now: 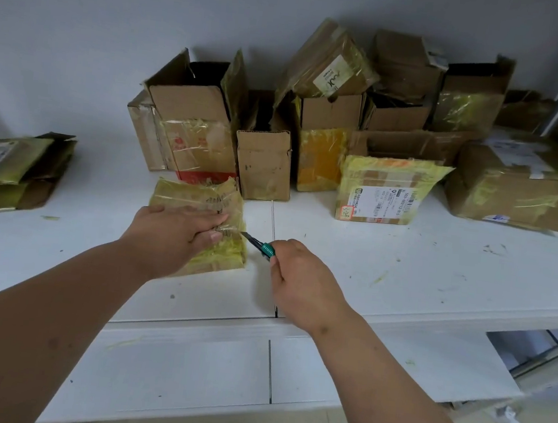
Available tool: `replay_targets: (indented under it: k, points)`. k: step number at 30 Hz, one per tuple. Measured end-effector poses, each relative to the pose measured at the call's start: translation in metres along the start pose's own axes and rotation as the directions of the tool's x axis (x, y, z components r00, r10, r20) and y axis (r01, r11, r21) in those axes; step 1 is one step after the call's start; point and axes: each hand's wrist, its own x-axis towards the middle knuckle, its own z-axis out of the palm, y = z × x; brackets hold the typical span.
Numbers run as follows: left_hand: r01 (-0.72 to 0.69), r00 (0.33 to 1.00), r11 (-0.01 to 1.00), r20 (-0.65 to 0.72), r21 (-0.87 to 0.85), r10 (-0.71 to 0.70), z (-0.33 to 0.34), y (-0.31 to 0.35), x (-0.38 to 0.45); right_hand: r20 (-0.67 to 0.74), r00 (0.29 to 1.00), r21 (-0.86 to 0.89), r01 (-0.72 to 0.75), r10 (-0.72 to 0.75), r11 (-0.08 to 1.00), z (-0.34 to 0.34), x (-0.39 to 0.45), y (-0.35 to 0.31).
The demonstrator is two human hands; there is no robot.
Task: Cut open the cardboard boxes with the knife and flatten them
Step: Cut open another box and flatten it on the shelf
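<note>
1. My left hand (179, 232) is lying flat, fingers straight, pressing down on the top of a small taped box (200, 227) that is sitting on the white counter (402, 265), near centre.
2. That box is wrapped in yellowish tape (183, 194); its right side is facing the knife.
3. My right hand (301, 282) is curling around the knife (260, 245), gripping its green handle; the blade tip is touching the right edge of the box, just beside my left fingertips (214, 237).
4. More cardboard boxes are standing in a row along the far wall: a tall open box (191, 116) on the left of the row, a smaller open brown one (263, 165) just right of it, and further boxes stacked behind and to the right.
5. A box with a shipping label (381, 194) is sitting right of centre, well apart from the box I'm cutting.
6. A large taped box (520, 195) is lying at the far right.
7. A stack of flattened boxes (10, 166) is lying at the left edge of the counter.
8. Small tape scraps (379, 277) are lying scattered on the counter surface.
</note>
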Motion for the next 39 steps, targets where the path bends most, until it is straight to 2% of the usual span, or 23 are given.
replay_targets:
  k: [22, 25, 32, 36, 39]
  points:
    - [0.004, 1.0, 1.0, 0.015, -0.031, -0.004, 0.002, 0.003, 0.001, 0.063, 0.983, -0.082, -0.169, 0.174, 0.982, 0.015, -0.006, -0.016]
    - [0.007, 1.0, 1.0, 0.017, -0.03, -0.007, 0.001, 0.004, 0.0, 0.067, 0.983, -0.126, -0.163, 0.172, 0.979, 0.016, -0.01, -0.017]
    - [0.011, 1.0, 0.999, 0.026, -0.035, -0.01, -0.001, 0.003, 0.001, 0.179, 0.961, -0.244, -0.165, 0.212, 0.956, 0.009, -0.013, -0.021]
    - [0.097, 0.995, 0.988, 0.018, -0.123, -0.095, -0.011, -0.01, 0.005, 0.258, 0.946, -0.393, -0.083, 0.197, 0.916, 0.006, -0.017, -0.027]
    - [0.078, 0.996, 0.988, 0.047, -0.13, -0.073, -0.013, -0.015, 0.004, 0.223, 0.943, -0.299, -0.175, 0.247, 0.938, 0.004, -0.011, -0.024]
